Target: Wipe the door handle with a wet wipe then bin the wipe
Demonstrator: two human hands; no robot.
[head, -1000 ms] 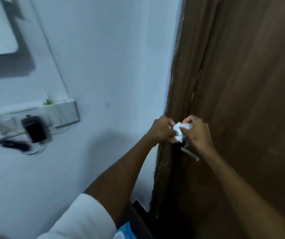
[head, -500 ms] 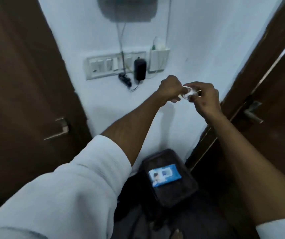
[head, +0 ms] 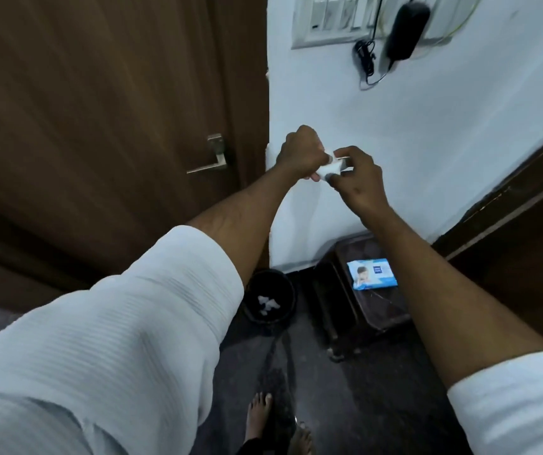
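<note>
My left hand and my right hand meet in front of the white wall, both pinching a small crumpled white wet wipe between them. A metal lever door handle sits on the brown door to the left of my hands, apart from them. Down on the floor below my left forearm stands a small black bin with white wipes lying inside it.
A blue pack of wet wipes lies on a dark stool against the wall. A switch panel with a black charger plugged in is high on the wall. Another brown door is at right. My bare feet stand on the dark floor.
The view has swung left and down, away from the right door's handle. Both hands stayed together on the wipe and now hang before the wall, with the bin newly in sight.
</note>
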